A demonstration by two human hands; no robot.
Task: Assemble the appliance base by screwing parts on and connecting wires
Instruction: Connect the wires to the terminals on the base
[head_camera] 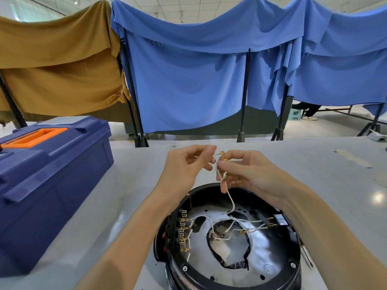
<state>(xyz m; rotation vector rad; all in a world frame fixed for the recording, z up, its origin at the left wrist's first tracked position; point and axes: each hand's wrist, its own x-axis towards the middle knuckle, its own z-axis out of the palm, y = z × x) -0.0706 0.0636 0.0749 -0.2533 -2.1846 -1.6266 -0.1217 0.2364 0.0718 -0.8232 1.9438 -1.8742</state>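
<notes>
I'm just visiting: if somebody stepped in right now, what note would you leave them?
Right hand pinches the white wires near their brass terminals, held up above the appliance base.
Left hand: fingers curled beside those terminals; whether it grips one is unclear.
Done: several wires sit plugged on the terminal strip at the base's left wall.
Left: connect the raised wires.
Blue toolbox stands closed to the left.

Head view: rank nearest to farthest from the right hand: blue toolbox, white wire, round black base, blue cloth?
1. White wire, pinched in the right hand.
2. Black base, just below.
3. Blue toolbox, far left.
4. Blue cloth, hanging farthest back.
</notes>
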